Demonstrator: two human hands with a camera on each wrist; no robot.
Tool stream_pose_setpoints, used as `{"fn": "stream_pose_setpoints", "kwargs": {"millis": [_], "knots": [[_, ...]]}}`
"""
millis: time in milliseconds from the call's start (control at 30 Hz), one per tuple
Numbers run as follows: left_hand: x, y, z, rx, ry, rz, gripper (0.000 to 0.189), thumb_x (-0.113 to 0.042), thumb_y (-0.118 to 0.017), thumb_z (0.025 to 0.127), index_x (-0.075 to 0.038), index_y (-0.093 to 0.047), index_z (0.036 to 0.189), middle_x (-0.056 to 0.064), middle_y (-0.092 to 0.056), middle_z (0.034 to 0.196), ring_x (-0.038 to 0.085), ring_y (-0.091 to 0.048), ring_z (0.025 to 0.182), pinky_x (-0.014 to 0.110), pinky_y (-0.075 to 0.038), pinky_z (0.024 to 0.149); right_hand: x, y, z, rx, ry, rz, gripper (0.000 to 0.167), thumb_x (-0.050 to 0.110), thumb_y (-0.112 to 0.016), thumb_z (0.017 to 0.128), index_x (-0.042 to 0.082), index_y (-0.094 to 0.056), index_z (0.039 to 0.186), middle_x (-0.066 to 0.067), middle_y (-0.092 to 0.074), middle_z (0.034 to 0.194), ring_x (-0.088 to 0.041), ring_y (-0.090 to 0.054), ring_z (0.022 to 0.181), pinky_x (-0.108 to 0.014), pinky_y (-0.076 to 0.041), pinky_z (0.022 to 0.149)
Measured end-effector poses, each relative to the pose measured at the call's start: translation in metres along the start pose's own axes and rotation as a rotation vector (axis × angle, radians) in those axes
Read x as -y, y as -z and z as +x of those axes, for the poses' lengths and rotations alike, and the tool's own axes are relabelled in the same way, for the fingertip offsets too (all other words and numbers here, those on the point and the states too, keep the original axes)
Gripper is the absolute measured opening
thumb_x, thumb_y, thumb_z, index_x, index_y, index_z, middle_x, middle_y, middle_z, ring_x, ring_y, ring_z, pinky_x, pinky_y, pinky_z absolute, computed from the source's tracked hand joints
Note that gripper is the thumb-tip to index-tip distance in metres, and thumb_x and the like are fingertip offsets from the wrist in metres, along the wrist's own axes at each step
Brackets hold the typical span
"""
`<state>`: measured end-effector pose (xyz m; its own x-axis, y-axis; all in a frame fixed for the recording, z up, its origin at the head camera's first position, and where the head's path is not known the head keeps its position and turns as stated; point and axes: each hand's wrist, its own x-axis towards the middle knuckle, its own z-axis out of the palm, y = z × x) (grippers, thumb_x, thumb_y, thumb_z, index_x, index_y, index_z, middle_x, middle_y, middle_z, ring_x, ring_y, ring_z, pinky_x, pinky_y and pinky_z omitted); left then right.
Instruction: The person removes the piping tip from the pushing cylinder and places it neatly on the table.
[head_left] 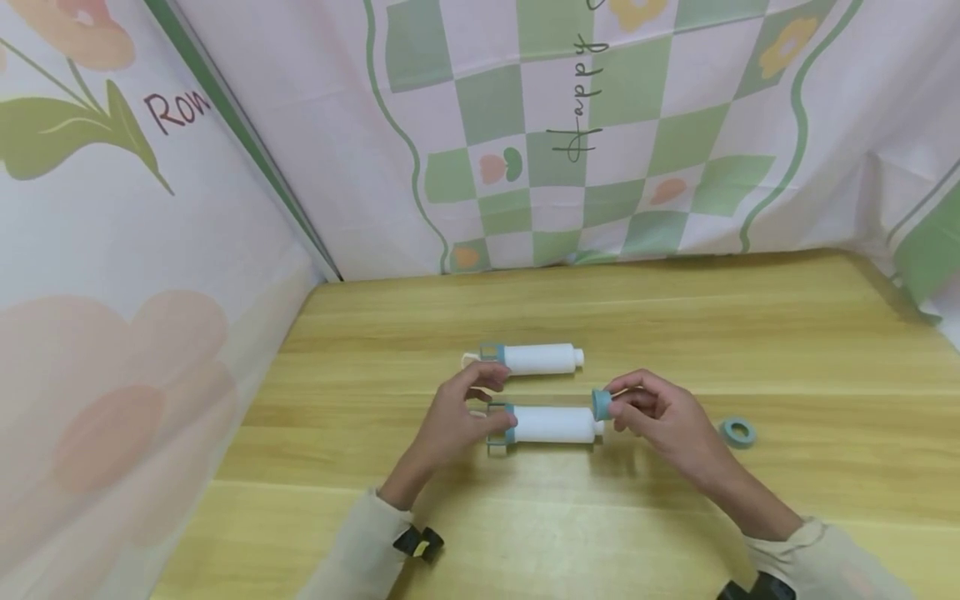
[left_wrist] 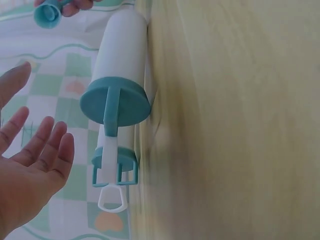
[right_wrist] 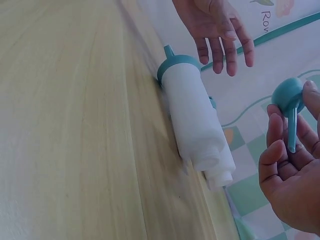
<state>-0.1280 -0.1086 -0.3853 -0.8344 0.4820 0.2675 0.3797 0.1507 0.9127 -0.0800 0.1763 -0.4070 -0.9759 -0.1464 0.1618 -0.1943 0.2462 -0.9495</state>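
Two white cylindrical bottles lie on their sides, each with a teal handled cap at the left end and a narrow neck at the right. The left hand point(head_left: 450, 412) hovers by the near bottle point(head_left: 555, 425), around its teal cap point(left_wrist: 115, 100). Its fingers are spread and relaxed, apart from the cap in the left wrist view. Between thumb and fingers, the right hand point(head_left: 666, 417) pinches a teal nozzle cap point(right_wrist: 287, 92) with a thin spout, held close over the near bottle's neck point(right_wrist: 206, 159). The far bottle point(head_left: 538, 359) lies behind, parallel.
A teal ring point(head_left: 730, 437) lies on the wooden table point(head_left: 570, 525), right of the right hand. White pull loops point(left_wrist: 113, 199) stick out at the bottles' left ends. Patterned cloth point(head_left: 555, 200) hangs along the back and left edges of the table.
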Motion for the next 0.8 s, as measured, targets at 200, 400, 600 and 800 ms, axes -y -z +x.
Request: {"fn": "stream_pose_setpoints", "kwargs": {"millis": [200,400,600,800], "knots": [[0.001,-0.004,-0.001,0.001,-0.037,0.011,0.049,0.01,-0.079,0.078,0.007,-0.058,0.122,0.02,-0.062,0.115,0.043,-0.058,0.107,0.061,-0.049,0.088,-0.003,-0.003,0.001,0.003,0.021,0.008,0.019,0.008,-0.062,0.1,-0.001,-0.06,0.117,-0.005,-0.071,0.091,-0.019,-0.066,0.077,-0.029,-0.054,0.068],[-0.001,-0.008,0.0,0.004,-0.038,-0.012,0.047,0.009,-0.079,0.079,0.008,-0.058,0.121,0.022,-0.062,0.115,0.047,-0.058,0.106,0.061,-0.049,0.088,-0.003,-0.006,0.002,0.016,0.014,0.021,0.02,0.008,-0.062,0.1,-0.001,-0.06,0.117,-0.007,-0.071,0.092,-0.022,-0.067,0.078,-0.029,-0.055,0.07],[-0.004,-0.015,0.004,0.016,-0.022,-0.036,0.047,0.009,-0.078,0.08,0.008,-0.058,0.122,0.022,-0.062,0.115,0.048,-0.059,0.105,0.058,-0.05,0.091,-0.003,-0.009,0.002,0.021,0.009,0.021,0.019,0.009,-0.063,0.1,-0.001,-0.06,0.116,-0.007,-0.071,0.092,-0.022,-0.066,0.078,-0.029,-0.055,0.07],[0.012,-0.021,0.008,0.027,-0.005,-0.066,0.052,0.01,-0.08,0.077,0.007,-0.058,0.124,0.024,-0.062,0.116,0.049,-0.059,0.104,0.059,-0.049,0.091,0.0,-0.011,0.003,0.027,0.002,0.014,0.02,0.01,-0.063,0.1,-0.001,-0.06,0.116,-0.007,-0.072,0.094,-0.02,-0.067,0.079,-0.031,-0.055,0.071]]}}
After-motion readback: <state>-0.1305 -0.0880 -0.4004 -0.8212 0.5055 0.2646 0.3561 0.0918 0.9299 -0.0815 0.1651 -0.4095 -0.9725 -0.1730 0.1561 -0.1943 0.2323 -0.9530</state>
